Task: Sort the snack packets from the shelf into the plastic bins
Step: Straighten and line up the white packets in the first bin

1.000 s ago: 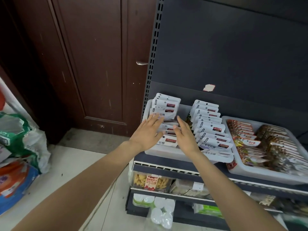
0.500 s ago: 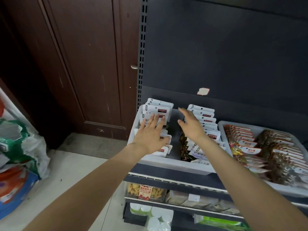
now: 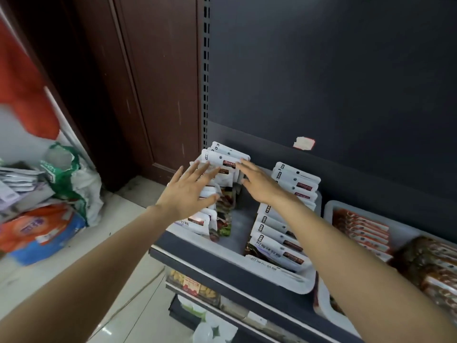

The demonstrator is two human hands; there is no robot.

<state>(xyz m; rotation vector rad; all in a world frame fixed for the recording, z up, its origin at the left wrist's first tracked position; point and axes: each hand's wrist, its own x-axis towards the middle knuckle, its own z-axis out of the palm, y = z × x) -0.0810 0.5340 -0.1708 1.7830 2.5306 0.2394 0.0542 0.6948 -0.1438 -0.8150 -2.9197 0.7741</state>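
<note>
Nearest the camera, two bare forearms reach in from the bottom edge, both cut off below the elbow. Beneath them the lower shelves (image 3: 205,288) are only partly seen: a clear tub of yellow snacks (image 3: 190,284) with a red label, and blurred white and green packs at the bottom edge that are hard to make out.

On the top shelf sits a white plastic bin (image 3: 279,278), its near rim turned toward the viewer. Inside it stand two rows of white snack packets with dark red labels. The right row (image 3: 282,246) shows roughly nine packets, though the right forearm crosses its middle and hides some, so the count is uncertain. The left row (image 3: 222,159) is partly covered by both hands; the number in it cannot be told. A bare strip of bin floor lies between the rows.

The left hand (image 3: 188,194) lies flat on the left row, grip wide, fingers straight and spread, holding nothing. The right hand (image 3: 257,184) reaches across to the same row, grip likewise wide, fingers extended, fingertips (image 3: 243,162) touching the tallest packet at the back.

To the right a second white bin (image 3: 329,211), cut off by the frame edge, holds red-and-white packets (image 3: 361,231) and brownish packets (image 3: 430,266), too blurred to count.

Behind stands the dark shelf back panel (image 3: 321,82) with a small torn sticker (image 3: 303,143). To the left are a brown wooden door (image 3: 148,82) and, on the floor, bags (image 3: 42,226) in orange, blue and green, blurred.
</note>
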